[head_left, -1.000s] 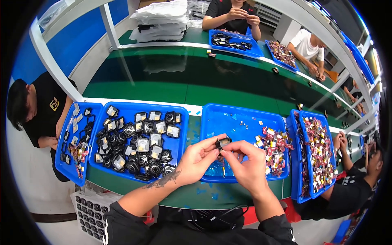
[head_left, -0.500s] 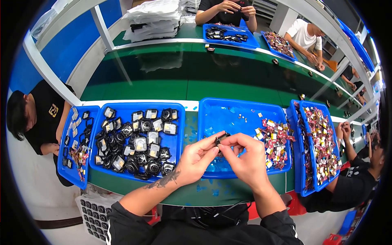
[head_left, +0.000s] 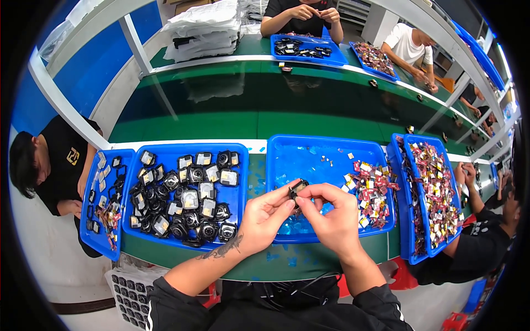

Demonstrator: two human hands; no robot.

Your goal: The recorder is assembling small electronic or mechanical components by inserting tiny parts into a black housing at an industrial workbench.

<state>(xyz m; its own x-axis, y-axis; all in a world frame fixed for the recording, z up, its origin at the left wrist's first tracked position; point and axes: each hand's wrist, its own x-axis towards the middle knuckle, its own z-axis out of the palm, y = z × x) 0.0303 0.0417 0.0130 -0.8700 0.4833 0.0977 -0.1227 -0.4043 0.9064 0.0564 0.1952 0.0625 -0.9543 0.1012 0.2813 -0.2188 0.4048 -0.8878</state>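
While four blue trays (head_left: 331, 144) line the bench, two hands — left (head_left: 264, 216), right (head_left: 331, 216) — pinch one small black part (head_left: 298, 190).

Both hands meet over the middle blue tray (head_left: 309, 151) — the left hand (head_left: 265, 218) and the right hand (head_left: 331, 218) pinch one small black part (head_left: 298, 190) between their fingertips. That tray holds a heap of small red and yellow pieces (head_left: 372, 190) at its right side. Left of it, another blue tray (head_left: 187, 151) is filled with black and silver round parts (head_left: 187, 198) — across the green bench (head_left: 248, 110), other people work at trays of their own.
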